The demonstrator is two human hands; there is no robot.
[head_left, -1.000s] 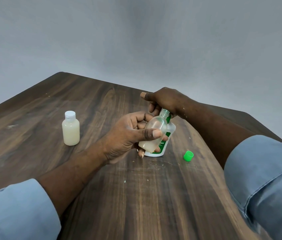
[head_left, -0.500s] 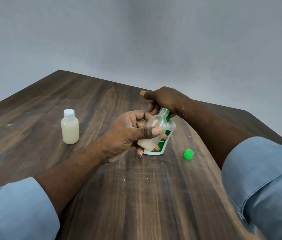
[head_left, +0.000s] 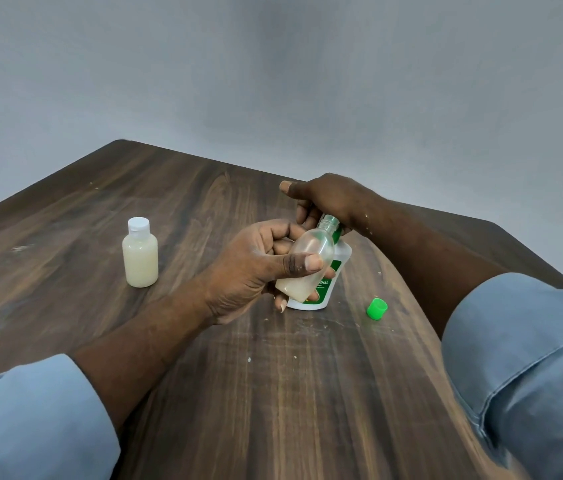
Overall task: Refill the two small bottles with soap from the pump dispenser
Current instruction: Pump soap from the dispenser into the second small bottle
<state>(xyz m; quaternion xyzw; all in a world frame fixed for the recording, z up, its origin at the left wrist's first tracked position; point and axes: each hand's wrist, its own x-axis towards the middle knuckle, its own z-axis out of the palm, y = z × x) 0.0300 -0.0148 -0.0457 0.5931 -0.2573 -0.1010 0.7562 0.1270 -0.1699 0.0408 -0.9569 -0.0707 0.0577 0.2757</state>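
- The left hand [head_left: 266, 268] grips the open bottle [head_left: 309, 258], thumb across its front and fingers wrapped behind. It holds the bottle tilted, with the neck raised toward the top of the dispenser [head_left: 342, 254].
- The right hand [head_left: 328, 199] sits on the dispenser's top with its fingers curled down over the pump head and the thumb sticking out. The head and nozzle are hidden beneath it.
- The dispenser stands on the table [head_left: 273, 393], directly behind the open bottle. I cannot tell whether the two touch.
- Soap fills only the open bottle's lower part and the rest is clear, so this second fill looks far from done.
- The full bottle [head_left: 140, 261] stands capped, well off to the left. The green cap [head_left: 376, 308] lies near the dispenser on its right.
- To do this step well:
  - Set the bottle's mouth right under the nozzle before each press — the line-up cannot be seen here, so check it first.
  - Press straight down in slow, full strokes so the dispenser does not tip.
  - Hold the tilt so soap runs down the inner wall rather than plugging the neck.
  - Stop short of the neck to leave room for the cap.
  - Soap on the threads would likely make capping slippery — wipe off any that lands there.
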